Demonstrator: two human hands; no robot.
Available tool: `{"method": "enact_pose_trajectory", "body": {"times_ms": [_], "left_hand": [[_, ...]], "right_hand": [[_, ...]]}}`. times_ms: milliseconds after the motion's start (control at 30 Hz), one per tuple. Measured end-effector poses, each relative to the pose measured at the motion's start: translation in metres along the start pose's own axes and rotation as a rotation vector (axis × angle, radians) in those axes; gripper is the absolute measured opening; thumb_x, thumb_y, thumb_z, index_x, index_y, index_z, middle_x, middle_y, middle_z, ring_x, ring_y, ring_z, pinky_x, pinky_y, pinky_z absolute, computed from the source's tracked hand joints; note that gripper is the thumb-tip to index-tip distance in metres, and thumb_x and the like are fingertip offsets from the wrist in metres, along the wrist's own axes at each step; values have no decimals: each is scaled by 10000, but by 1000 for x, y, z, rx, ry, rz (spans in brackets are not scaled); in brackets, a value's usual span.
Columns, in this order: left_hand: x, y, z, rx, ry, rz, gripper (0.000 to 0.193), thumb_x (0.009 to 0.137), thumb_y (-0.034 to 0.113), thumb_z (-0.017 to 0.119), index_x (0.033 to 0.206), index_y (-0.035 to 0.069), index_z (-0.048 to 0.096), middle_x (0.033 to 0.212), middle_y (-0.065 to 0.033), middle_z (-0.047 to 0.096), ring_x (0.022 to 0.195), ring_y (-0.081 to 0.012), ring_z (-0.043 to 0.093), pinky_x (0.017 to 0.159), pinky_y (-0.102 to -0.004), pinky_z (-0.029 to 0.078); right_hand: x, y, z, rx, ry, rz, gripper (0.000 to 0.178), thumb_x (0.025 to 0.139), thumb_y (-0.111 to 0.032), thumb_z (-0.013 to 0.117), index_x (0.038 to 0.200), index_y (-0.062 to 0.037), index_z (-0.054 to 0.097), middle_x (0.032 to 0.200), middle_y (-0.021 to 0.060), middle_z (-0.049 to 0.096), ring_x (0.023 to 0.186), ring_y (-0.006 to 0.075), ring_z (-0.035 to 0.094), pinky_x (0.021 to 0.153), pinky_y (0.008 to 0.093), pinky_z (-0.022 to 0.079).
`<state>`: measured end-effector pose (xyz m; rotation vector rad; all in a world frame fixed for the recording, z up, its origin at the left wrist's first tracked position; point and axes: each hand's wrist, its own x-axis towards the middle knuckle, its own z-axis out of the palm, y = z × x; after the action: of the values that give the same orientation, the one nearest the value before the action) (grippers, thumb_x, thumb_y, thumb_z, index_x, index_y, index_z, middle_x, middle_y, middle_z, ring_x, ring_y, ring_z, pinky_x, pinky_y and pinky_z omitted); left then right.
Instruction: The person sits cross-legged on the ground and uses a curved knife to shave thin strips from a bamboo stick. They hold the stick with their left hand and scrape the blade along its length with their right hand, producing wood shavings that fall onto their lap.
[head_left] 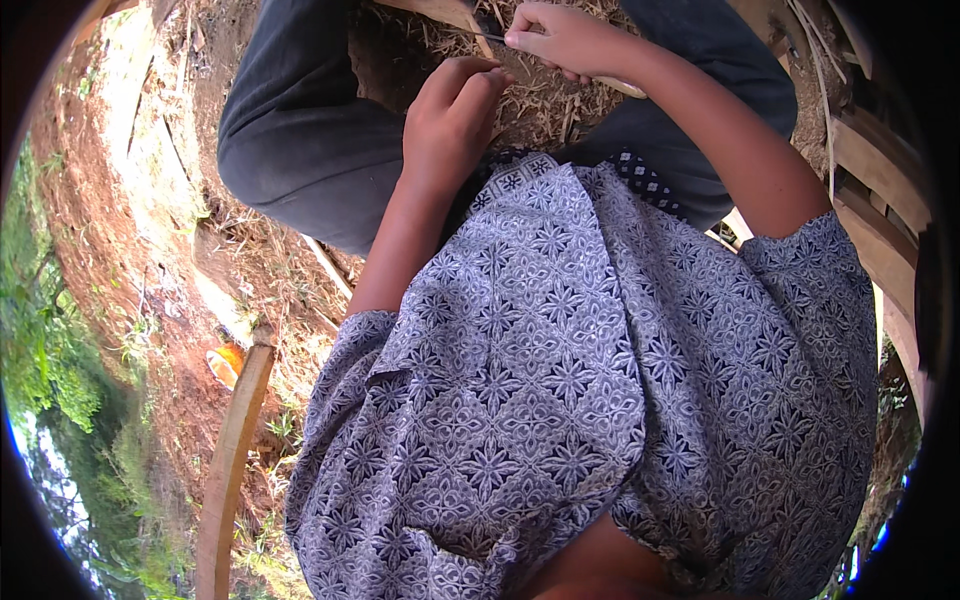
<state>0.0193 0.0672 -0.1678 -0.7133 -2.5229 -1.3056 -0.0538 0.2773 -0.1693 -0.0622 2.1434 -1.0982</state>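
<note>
My right hand (575, 42) is closed at the top, between my knees. A thin dark blade (489, 37) sticks out past its thumb side, apparently a knife's. A pale rounded end (632, 89) shows under the wrist, perhaps its handle. To the left and a little nearer, my left hand (452, 105) has its fingers curled in, with its back turned up. What those fingers pinch is hidden. A narrow pale strip of wood or bamboo (482, 40) comes down from the top edge toward the left fingertips, close to the blade.
Dry shavings (545, 108) litter the ground between my crossed legs in dark trousers (300, 150). A curved wooden plank (232, 470) stands at the lower left, near an orange object (225, 362). More planks (880, 165) lie along the right. Sunlit soil (110, 230) stretches left toward green plants.
</note>
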Motion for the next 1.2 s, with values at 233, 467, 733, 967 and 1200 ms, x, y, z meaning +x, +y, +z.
{"method": "enact_pose_trajectory", "body": {"times_ms": [233, 467, 733, 967, 1200], "left_hand": [[1, 3, -4, 27, -14, 6, 192, 833, -65, 760, 954, 57, 677, 1000, -94, 713, 851, -264, 731, 672, -354, 596], [0, 1, -1, 3, -2, 26, 192, 825, -79, 758, 946, 42, 670, 997, -104, 710, 857, -251, 738, 671, -340, 605], [3, 13, -5, -21, 23, -7, 198, 826, -98, 755, 949, 25, 662, 1009, -116, 707, 844, -238, 748, 662, -317, 614], [1, 6, -1, -8, 85, -2, 253, 796, -71, 810, 934, 39, 628, 970, -107, 711, 819, -244, 734, 649, -324, 606], [2, 0, 1, 6, 109, 10, 252, 801, -32, 826, 930, 43, 623, 962, -103, 714, 820, -257, 729, 646, -343, 594]], "right_hand": [[9, 12, 9, -177, 39, -60, 244, 978, -281, 647, 1030, -45, 678, 924, 199, 714, 850, 334, 702, 766, 457, 546], [41, 36, 29, -193, 114, -64, 223, 973, -277, 656, 998, -57, 678, 914, 203, 716, 886, 371, 696, 789, 484, 534], [62, 57, 20, 36, 95, 313, 212, 1004, -275, 639, 990, -64, 652, 802, 120, 676, 719, 233, 657, 624, 402, 527], [-19, -15, -17, 75, -28, 232, 255, 1029, -296, 605, 1037, -44, 641, 895, 125, 682, 747, 191, 654, 625, 368, 523], [-10, 17, -3, -199, 44, -195, 240, 994, -272, 631, 1013, -34, 659, 914, 186, 695, 822, 312, 689, 762, 443, 531]]}}
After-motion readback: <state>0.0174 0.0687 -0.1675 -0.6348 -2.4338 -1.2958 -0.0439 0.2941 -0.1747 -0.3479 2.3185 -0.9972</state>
